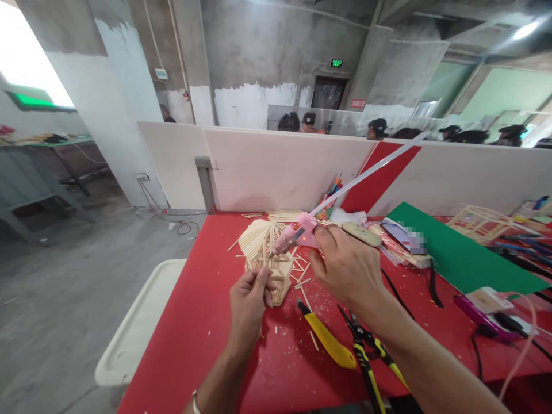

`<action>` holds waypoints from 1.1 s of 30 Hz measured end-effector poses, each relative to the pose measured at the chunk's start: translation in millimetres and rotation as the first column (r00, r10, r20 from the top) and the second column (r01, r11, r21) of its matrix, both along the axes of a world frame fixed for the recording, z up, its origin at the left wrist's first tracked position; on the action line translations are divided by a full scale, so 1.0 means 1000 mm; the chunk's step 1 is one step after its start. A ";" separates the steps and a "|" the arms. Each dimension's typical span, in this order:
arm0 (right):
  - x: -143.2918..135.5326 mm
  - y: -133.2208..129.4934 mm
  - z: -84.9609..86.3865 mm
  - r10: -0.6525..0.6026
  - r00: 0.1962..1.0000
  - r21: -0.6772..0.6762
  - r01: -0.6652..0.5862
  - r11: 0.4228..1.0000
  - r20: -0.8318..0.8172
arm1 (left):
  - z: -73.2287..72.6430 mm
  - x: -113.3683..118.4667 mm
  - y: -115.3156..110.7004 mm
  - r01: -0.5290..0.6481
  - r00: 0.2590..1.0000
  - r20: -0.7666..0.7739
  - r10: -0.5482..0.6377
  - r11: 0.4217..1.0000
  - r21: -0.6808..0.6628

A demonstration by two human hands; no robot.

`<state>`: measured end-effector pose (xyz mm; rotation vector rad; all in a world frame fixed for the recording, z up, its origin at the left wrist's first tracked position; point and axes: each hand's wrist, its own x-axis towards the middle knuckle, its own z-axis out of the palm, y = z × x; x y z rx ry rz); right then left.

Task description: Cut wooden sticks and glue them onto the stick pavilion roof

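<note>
My right hand (347, 267) is closed round the handle of a pink hot glue gun (297, 233), with a long clear glue stick (366, 172) rising from its back. Its nozzle points down and left at a small model of pale wooden sticks (282, 282) on the table. At the model's near left side, my left hand (252, 296) pinches a short wooden stick (276, 276), partly hidden by the fingers. A fan of sticks (254, 237) lies directly behind. In front are a yellow utility knife (330, 339) and black-and-yellow pliers (364, 356).
The red table (185, 345) carries stick scraps, a green mat (470, 259), a phone (403, 236), an oval case (361, 234) and a purple power strip (487, 316) with cables. White partition panels (284, 172) stand behind; a white stool (142, 322) is at left. People sit beyond.
</note>
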<state>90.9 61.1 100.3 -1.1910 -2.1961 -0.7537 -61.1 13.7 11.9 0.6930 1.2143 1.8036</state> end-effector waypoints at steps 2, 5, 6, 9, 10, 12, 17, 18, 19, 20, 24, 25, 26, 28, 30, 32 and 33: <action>0.001 0.000 0.000 0.005 1.000 0.012 -0.005 1.000 -0.003 | 0.000 0.000 0.001 -0.010 1.000 -0.013 0.010 1.000 0.005; 0.003 0.000 0.001 0.009 1.000 0.011 -0.009 1.000 -0.014 | 0.001 -0.001 0.001 -0.019 0.999 -0.043 0.020 1.000 0.014; 0.003 -0.001 0.000 0.009 1.000 0.009 -0.009 1.000 -0.019 | 0.002 -0.001 0.001 -0.020 0.998 -0.053 0.020 1.000 0.011; 0.004 -0.001 -0.001 -0.005 0.999 0.011 0.005 1.000 -0.041 | 0.004 -0.001 0.002 -0.013 0.998 -0.067 0.012 1.000 -0.007; 0.005 -0.001 -0.001 -0.013 0.999 0.012 0.013 1.000 -0.046 | 0.005 -0.001 0.003 -0.012 0.997 -0.070 0.011 1.000 -0.013; 0.005 0.000 -0.002 -0.025 0.998 0.019 0.026 0.999 -0.052 | 0.007 -0.001 0.004 -0.010 0.998 -0.069 0.008 1.000 -0.022; 0.004 0.002 -0.004 -0.036 0.997 0.050 0.040 0.998 -0.075 | 0.010 -0.003 0.006 0.036 0.999 0.015 -0.035 0.999 -0.034; 0.004 0.002 -0.004 -0.038 0.996 0.055 0.042 0.998 -0.082 | 0.011 -0.005 0.007 0.057 0.998 0.036 -0.055 0.998 -0.040; 0.004 0.002 -0.004 -0.038 0.995 0.057 0.043 0.997 -0.090 | 0.011 -0.006 0.007 0.078 0.996 0.052 -0.076 0.996 -0.049; 0.003 0.002 -0.004 -0.040 0.994 0.057 0.046 0.997 -0.098 | 0.012 -0.008 0.008 0.096 0.994 0.062 -0.092 0.994 -0.057; -0.001 0.004 -0.006 -0.055 0.990 0.040 0.060 0.997 -0.133 | 0.015 -0.011 0.009 0.116 0.992 0.060 -0.111 0.989 -0.087; -0.002 0.004 -0.007 -0.058 0.989 0.030 0.062 0.998 -0.139 | 0.015 -0.011 0.009 0.114 0.992 0.059 -0.109 0.989 -0.089; -0.002 0.005 -0.009 -0.058 0.988 0.021 0.062 0.998 -0.145 | 0.015 -0.011 0.008 0.112 0.992 0.058 -0.108 0.990 -0.090; -0.004 0.007 -0.014 -0.063 0.986 -0.002 0.063 0.998 -0.156 | 0.014 -0.010 0.008 0.113 0.992 0.056 -0.109 0.990 -0.085; -0.005 0.009 -0.019 -0.077 0.983 -0.022 0.074 0.997 -0.170 | 0.014 -0.011 0.007 0.117 0.992 0.051 -0.113 0.990 -0.079; -0.006 0.009 -0.023 -0.098 0.978 -0.038 0.092 0.995 -0.182 | 0.013 -0.011 0.006 0.125 0.991 0.051 -0.121 0.990 -0.069; -0.006 0.010 -0.025 -0.107 0.977 -0.044 0.100 0.994 -0.186 | 0.013 -0.012 0.006 0.127 0.991 0.055 -0.124 0.990 -0.061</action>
